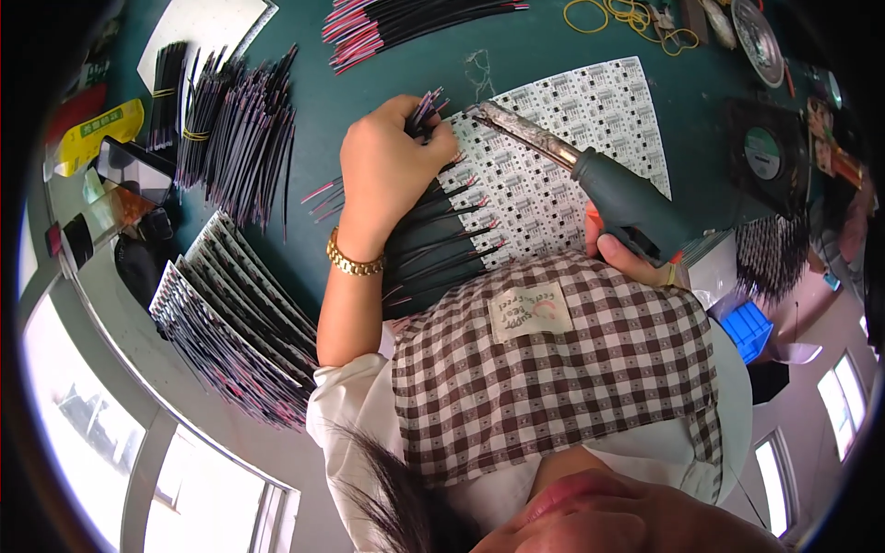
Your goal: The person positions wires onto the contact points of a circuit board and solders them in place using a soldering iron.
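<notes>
My left hand (pixel 392 152) is closed around a small bunch of thin black and red wires (pixel 427 106), beside the upper left corner of a white circuit board panel (pixel 581 138). Black wires with red ends (pixel 433 244) lie in rows along the panel's left side, their tips on its surface. Wrapped around a dark green soldering gun (pixel 627 198) with an orange trigger is my right hand (pixel 627 258), partly hidden behind the handle. The gun's metal nozzle slants over the panel, its tip just right of my left fingers. Whether the tip touches the panel, I cannot tell.
Bundles of dark wires (pixel 244 138) lie on the left, above stacked panels with wires (pixel 235 313). More red-ended wires (pixel 415 28) lie at the far edge, with yellow rubber bands (pixel 627 14) to their right. A black fan-like unit (pixel 765 152) and a blue bin (pixel 747 330) are at right.
</notes>
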Tool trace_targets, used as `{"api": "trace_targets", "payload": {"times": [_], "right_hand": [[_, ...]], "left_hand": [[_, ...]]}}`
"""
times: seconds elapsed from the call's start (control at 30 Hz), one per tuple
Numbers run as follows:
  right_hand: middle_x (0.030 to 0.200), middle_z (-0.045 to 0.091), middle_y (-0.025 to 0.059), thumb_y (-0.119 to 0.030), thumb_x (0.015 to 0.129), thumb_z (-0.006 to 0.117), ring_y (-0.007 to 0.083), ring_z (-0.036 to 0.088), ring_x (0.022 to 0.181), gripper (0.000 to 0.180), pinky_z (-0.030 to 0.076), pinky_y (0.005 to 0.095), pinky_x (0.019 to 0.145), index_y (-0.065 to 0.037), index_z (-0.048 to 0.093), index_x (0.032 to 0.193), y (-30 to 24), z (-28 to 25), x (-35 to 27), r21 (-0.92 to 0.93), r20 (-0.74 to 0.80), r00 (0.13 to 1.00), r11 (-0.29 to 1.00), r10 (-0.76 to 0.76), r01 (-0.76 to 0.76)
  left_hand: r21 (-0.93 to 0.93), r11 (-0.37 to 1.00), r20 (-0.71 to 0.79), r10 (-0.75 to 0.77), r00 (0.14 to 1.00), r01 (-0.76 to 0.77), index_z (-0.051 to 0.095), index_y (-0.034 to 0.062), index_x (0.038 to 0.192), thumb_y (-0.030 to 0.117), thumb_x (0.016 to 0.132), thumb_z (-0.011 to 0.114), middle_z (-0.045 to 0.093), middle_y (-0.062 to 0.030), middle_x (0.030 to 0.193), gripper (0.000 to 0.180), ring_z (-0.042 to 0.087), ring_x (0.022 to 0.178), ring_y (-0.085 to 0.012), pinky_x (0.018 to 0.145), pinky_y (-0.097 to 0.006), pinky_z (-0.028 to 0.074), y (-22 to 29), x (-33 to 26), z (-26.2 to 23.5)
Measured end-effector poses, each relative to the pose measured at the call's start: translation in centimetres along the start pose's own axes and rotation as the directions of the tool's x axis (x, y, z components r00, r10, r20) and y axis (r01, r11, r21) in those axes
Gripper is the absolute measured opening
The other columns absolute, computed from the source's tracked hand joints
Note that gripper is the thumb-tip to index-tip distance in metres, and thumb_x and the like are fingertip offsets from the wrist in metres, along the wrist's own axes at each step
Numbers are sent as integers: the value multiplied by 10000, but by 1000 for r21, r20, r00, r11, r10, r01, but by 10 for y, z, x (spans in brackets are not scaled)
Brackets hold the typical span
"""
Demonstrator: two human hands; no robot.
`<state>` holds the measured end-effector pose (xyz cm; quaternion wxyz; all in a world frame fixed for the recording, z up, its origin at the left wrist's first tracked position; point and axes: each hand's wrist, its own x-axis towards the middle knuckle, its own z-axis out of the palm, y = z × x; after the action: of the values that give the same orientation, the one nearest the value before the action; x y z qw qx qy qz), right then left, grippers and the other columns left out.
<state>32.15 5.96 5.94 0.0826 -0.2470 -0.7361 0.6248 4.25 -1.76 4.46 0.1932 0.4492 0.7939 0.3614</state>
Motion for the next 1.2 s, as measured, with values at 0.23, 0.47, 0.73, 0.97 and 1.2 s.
{"api": "trace_targets", "payload": {"times": [0.23,0.47,0.73,0.97,1.2], "right_hand": [[884,669,52,-125,785,679,138,653,812,168,519,274,722,-49,657,932,3,0,1,3,-37,983,984,181,-181],[870,669,51,-91,778,680,129,653,786,167,521,265,697,-35,654,932,10,-1,1,-68,-3,991,989,133,-133],[802,546,60,-148,871,544,120,514,721,110,422,270,645,-43,517,888,19,9,1,67,-20,999,997,33,-32],[803,572,53,-86,869,547,104,560,691,296,480,265,639,3,511,1150,8,10,2,332,-160,985,936,-63,113],[800,557,56,-92,885,521,101,529,659,333,464,259,611,1,470,1201,14,11,5,324,-239,962,923,-131,206]], "left_hand": [[18,999,47,26,999,-27,650,56,737,169,692,679,591,-69,553,126,589,501,-212,515,-308,461,3,4,-1],[89,990,-3,108,994,-107,659,67,763,161,691,680,599,-65,562,119,601,517,-232,522,-320,475,4,1,3],[91,992,8,90,996,-91,664,66,761,153,682,685,598,-71,566,119,596,514,-235,519,-325,474,6,2,2],[98,990,0,103,995,-103,664,67,763,153,679,689,596,-71,570,122,595,518,-237,524,-328,473,1,3,4],[93,978,15,184,983,-185,666,39,853,127,755,674,622,-114,660,132,613,574,-225,555,-321,480,-12,3,-12]]}}
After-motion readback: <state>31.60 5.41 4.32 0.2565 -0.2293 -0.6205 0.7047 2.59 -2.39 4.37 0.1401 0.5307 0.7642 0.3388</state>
